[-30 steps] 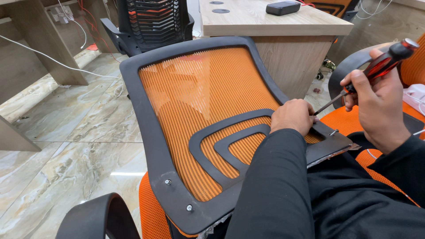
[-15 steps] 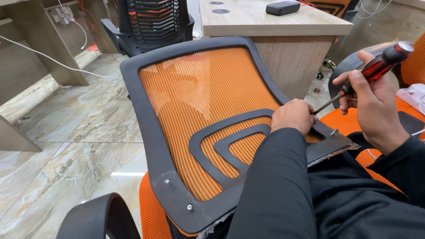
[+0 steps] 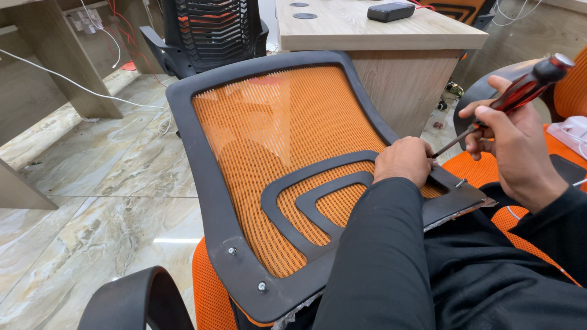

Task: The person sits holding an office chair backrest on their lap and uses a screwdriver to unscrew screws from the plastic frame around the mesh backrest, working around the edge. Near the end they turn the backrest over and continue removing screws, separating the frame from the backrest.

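Head view: orange mesh chair back (image 3: 275,153) across lap. Left hand (image 3: 405,160) curled, apparently steadying the screw; right hand (image 3: 520,153) fisted around red-black screwdriver (image 3: 520,95). Risk: slanted tip skids, jabbing left fingers or mesh.

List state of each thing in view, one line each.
chair backrest: lying tilted across the lap, mesh up.
screwdriver: gripped, tip angled down at the backrest bracket.
right hand: closed round the screwdriver handle.
left hand: resting on the bracket, steadying it.
loose screw: standing on the bracket.
desk: upright, small black box on top.
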